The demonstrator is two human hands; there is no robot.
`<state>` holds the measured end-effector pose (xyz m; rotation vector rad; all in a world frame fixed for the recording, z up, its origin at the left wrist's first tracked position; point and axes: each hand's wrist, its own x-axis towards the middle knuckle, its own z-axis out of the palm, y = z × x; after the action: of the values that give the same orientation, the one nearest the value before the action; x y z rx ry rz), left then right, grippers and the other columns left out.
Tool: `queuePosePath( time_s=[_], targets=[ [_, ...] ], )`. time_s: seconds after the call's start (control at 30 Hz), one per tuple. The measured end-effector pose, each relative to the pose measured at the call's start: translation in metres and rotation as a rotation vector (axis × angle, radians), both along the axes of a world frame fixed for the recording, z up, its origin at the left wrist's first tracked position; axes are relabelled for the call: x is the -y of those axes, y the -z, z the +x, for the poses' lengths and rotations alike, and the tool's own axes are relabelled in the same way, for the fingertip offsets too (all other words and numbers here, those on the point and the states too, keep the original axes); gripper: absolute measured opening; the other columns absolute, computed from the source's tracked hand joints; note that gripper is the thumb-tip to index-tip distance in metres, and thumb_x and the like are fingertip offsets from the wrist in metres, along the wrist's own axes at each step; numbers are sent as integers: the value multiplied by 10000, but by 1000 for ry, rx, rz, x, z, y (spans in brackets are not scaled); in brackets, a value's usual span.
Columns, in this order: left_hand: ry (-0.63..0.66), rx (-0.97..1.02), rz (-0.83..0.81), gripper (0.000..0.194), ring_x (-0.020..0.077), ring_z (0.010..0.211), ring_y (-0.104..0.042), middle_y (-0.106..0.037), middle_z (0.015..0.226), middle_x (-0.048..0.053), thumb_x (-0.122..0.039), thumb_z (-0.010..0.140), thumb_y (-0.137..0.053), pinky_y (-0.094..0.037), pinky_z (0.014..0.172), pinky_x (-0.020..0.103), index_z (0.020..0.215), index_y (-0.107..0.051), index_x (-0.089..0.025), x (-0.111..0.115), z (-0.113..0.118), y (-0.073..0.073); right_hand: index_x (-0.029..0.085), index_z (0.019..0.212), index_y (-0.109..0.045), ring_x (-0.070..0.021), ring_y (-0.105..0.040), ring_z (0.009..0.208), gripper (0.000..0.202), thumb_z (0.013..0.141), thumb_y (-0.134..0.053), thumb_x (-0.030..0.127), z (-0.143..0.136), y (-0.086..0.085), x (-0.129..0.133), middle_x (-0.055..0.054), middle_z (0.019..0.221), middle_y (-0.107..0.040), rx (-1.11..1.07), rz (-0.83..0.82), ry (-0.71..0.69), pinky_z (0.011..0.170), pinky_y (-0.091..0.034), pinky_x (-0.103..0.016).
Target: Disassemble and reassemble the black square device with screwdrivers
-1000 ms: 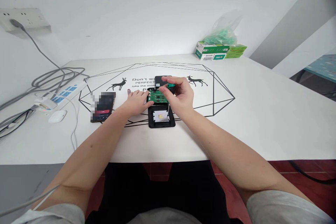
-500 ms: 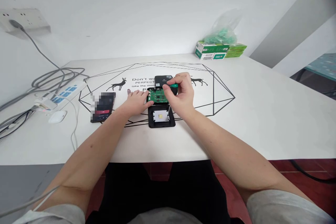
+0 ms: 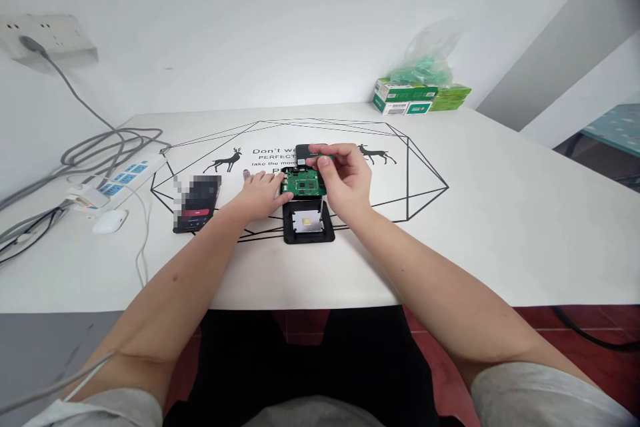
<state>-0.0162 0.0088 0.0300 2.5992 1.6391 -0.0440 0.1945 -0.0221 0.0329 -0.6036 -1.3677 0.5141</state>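
A green circuit board (image 3: 301, 183) in a black housing lies at the middle of the table. My left hand (image 3: 260, 197) rests flat beside it, fingers stretched, fingertips at its left edge. Closed around the green handle of a screwdriver (image 3: 321, 203) is my right hand (image 3: 349, 181); the thin shaft points down over the near black cover. That cover (image 3: 326, 237) lies below the board and holds a silver plate (image 3: 315, 218) with a yellowish square. Behind the board is another black case piece (image 3: 303, 152), partly hidden by my right fingers.
A phone (image 3: 200, 203) lies left of my left hand. Farther left are a power strip (image 3: 127, 180), coiled grey cables (image 3: 100, 147) and a white earphone case (image 3: 110, 221). Green and white boxes (image 3: 406, 97) with a plastic bag (image 3: 425, 60) stand at the back right.
My right fingers have shifted on the screwdriver handle, with the index finger now reaching farther left over the black case piece. My left hand has stayed in place.
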Motion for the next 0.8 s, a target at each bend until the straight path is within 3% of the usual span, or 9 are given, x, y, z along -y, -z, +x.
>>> queuePosePath(
  time_s=[0.13,0.2,0.33,0.43,0.63,0.8],
  targets=[
    [4,6,-3,714,419,1538,-460,-588,1600,236,-599,1141,-363,-237,1326,656,1684,-460,-145,1,1,-1,281,976,-643,-173,-692,831,285,987,-811,510,0,-2,0,14,907,-706,51,88,187,800,-594,-370],
    [5,14,2,707,420,1535,-466,-590,1603,228,-612,1138,-365,-226,1327,666,1682,-463,-170,0,0,0,276,945,-658,-171,-667,803,264,1009,-783,499,1,-3,1,15,883,-693,79,117,227,791,-582,-378],
    [0,12,10,693,425,1530,-469,-609,1585,222,-616,1138,-354,-204,1321,704,1674,-467,-193,-2,-1,1,294,1146,-745,-195,-733,887,309,1128,-544,528,5,-1,2,-36,1067,-784,78,93,45,844,-623,-425],
    [1,8,5,700,424,1529,-467,-607,1582,233,-598,1136,-356,-217,1319,696,1675,-463,-164,-1,0,0,302,1216,-747,-187,-749,845,344,1137,-500,528,7,1,1,-39,1092,-805,71,63,-48,793,-635,-416],
    [2,33,-5,700,443,1507,-487,-612,1562,244,-601,1122,-374,-210,1313,716,1636,-504,-144,0,2,-1,297,1127,-680,-197,-746,927,178,1039,-734,443,0,3,2,-24,1053,-771,115,143,134,830,-600,-402],
    [10,21,2,706,431,1492,-499,-618,1563,233,-616,1125,-365,-235,1305,708,1652,-487,-160,-2,0,0,294,1111,-641,-192,-704,924,191,1047,-726,452,-1,6,2,-10,1020,-714,101,175,110,865,-588,-403]
  ],
)
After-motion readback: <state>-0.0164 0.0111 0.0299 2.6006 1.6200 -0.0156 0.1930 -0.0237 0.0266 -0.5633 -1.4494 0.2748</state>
